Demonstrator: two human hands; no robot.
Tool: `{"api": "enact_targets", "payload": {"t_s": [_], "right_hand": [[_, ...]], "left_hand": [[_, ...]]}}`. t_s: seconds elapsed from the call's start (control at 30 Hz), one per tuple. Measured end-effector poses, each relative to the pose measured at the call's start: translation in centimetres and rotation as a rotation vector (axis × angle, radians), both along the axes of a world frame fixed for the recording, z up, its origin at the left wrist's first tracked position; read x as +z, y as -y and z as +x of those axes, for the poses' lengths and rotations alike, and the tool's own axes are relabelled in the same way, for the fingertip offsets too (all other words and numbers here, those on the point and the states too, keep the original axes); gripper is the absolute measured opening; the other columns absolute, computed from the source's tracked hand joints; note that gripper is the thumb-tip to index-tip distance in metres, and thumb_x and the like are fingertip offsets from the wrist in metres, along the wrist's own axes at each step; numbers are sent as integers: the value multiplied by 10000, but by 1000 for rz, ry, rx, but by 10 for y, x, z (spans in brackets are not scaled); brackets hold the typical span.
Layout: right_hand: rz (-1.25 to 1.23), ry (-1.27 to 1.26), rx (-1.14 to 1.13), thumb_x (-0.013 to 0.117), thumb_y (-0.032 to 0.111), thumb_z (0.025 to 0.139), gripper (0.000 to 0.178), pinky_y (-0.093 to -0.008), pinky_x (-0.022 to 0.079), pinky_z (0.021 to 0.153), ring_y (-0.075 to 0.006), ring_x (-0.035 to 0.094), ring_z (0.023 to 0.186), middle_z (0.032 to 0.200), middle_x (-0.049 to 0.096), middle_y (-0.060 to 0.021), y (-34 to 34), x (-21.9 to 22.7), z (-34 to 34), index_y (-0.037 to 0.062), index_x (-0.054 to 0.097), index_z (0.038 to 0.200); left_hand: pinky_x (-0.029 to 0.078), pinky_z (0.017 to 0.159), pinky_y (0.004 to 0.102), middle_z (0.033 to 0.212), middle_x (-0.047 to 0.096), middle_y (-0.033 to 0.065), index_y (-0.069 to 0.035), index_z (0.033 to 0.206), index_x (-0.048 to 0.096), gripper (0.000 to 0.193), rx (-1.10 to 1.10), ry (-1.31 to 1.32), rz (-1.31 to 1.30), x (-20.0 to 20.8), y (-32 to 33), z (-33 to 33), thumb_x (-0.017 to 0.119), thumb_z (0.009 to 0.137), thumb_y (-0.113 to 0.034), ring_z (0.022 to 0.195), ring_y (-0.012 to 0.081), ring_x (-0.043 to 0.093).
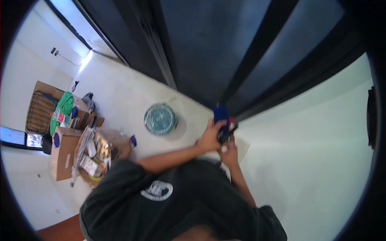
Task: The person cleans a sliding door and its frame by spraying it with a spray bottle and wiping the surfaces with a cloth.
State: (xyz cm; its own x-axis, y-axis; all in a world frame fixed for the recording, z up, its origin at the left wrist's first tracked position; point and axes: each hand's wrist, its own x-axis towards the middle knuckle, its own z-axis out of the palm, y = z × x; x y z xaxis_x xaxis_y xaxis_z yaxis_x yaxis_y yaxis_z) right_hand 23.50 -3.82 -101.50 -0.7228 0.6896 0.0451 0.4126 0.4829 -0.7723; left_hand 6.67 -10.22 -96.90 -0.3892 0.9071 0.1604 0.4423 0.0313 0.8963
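My left hand (210,138) is closed around a dark blue thing (220,113) that looks like a folded cloth, held up in front of my body near the dark framed glass. Just below it, close to my left fingers, my right hand (228,153) is closed on a slim black thing (231,132) resembling a tool handle. Its exact kind is too small to tell. The two hands almost touch. A bit of red shows beside the blue thing, partly hidden behind it.
A round bucket with a greenish lid (160,119) stands on the pale floor (124,92), left of my hands. Tall dark glass panels (209,44) rise ahead, and a white wall (309,148) stands at the right. At the left are cardboard boxes (66,154), a green cloth (64,106) and assorted items.
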Motion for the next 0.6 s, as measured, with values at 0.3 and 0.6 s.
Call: {"api": "enact_targets", "payload": {"t_s": [0.3, 0.6], "right_hand": [[-192, 169, 46, 845, 323, 852, 592, -359, 584, 865, -244, 744, 995, 1087, 750, -160, -17, 38, 43, -12, 598, 1274], [-215, -162, -118, 825, 250, 876, 481, -324, 572, 769, -168, 725, 912, 1062, 757, -119, -61, 58, 91, -1, 623, 1233]], "left_hand": [[525, 1006, 343, 1290, 568, 122, -61, 1474, 485, 693, 80, 210, 199, -97, 111, -40, 778, 847, -13, 1204, 260, 606], [609, 806, 402, 1032, 688, 118, 8, 1200, 591, 298, 518, 1210, 454, 42, 41, -115, 671, 918, -47, 928, 261, 704]]}}
